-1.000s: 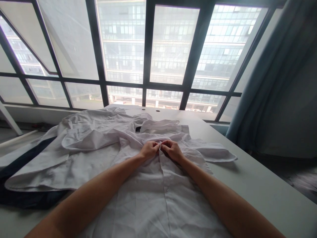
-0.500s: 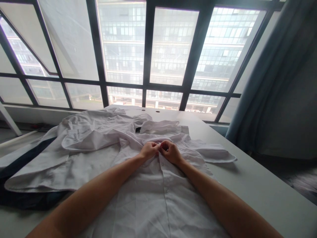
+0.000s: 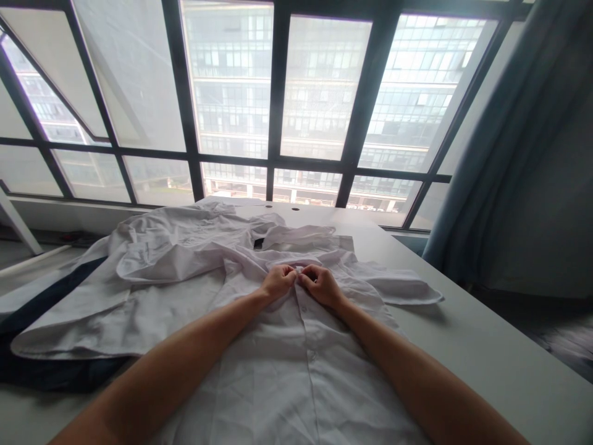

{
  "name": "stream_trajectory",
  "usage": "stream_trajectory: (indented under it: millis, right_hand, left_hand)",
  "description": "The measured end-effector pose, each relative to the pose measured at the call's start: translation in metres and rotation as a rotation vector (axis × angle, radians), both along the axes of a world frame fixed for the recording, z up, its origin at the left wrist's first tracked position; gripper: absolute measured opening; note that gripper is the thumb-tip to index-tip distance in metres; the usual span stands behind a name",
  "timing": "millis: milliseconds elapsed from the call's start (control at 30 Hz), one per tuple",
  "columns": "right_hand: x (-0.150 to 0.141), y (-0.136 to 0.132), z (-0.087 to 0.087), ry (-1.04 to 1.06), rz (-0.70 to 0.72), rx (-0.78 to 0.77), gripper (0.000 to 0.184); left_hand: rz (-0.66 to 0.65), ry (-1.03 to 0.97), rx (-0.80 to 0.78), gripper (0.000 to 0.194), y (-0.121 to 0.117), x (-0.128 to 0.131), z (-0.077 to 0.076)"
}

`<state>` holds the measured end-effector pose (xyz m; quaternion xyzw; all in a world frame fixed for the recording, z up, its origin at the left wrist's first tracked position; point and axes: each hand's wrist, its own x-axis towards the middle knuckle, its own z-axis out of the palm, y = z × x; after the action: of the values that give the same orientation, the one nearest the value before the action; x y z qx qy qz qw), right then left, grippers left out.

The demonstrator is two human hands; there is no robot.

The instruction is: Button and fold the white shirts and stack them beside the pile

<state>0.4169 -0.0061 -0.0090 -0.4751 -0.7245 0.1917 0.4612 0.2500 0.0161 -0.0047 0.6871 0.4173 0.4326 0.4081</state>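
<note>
A white button-up shirt (image 3: 273, 371) lies front side up before me, its collar end away from me and a placket with small buttons (image 3: 311, 355) running down its middle. My left hand (image 3: 279, 280) pinches the shirt's front edge near the top of the placket. Right beside it, my right hand (image 3: 319, 284) pinches the same spot from the other side, fingers closed on the cloth. A little bit of white fabric pokes up between the fingertips. Whether a button is between them is hidden.
More white garments (image 3: 162, 266) lie heaped at the left, over dark navy cloth (image 3: 60, 371). A sleeve (image 3: 407, 285) stretches right across the white table (image 3: 500, 352). Windows (image 3: 319, 86) stand behind the table, and a grey-blue curtain (image 3: 491, 154) hangs at the right.
My fingertips have parted slightly, and a bit of white cloth now shows between them. Arms and garments stay nearly where they were.
</note>
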Motion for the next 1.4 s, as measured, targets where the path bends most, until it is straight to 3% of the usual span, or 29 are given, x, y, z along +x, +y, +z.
stream_trajectory:
  millis: [233, 500, 700, 833, 933, 1067, 1233, 1400]
  right_hand:
    - [0.003, 0.004, -0.002, 0.055, 0.032, -0.093, 0.019]
    - [0.005, 0.012, -0.007, 0.147, 0.068, -0.195, 0.020]
    - [0.009, 0.012, -0.005, 0.173, 0.185, -0.271, 0.020]
    - [0.008, 0.005, -0.001, -0.128, -0.060, -0.063, 0.013]
    - [0.008, -0.001, 0.002, -0.385, -0.213, 0.065, 0.013]
    - [0.013, -0.002, 0.005, -0.511, -0.300, 0.032, 0.019]
    - [0.025, 0.010, 0.013, -0.506, -0.421, 0.006, 0.044]
    - [0.035, 0.027, 0.026, -0.688, -0.465, -0.065, 0.048]
  left_hand:
    - [-0.057, 0.029, 0.068, 0.017, -0.002, -0.002, 0.000]
    - [-0.004, 0.114, 0.183, 0.023, 0.001, -0.001, -0.005]
    - [0.045, 0.350, 0.284, 0.024, -0.009, -0.005, 0.000]
    - [0.062, 0.681, 0.487, 0.019, -0.016, -0.010, 0.002]
    - [0.076, 0.851, 0.504, 0.027, -0.017, -0.010, 0.001]
    - [0.112, 0.880, 0.449, 0.033, -0.014, -0.012, 0.003]
    - [0.241, 0.800, 0.620, 0.022, 0.001, -0.032, 0.019]
    - [0.318, 0.881, 0.633, 0.040, 0.028, -0.049, 0.027]
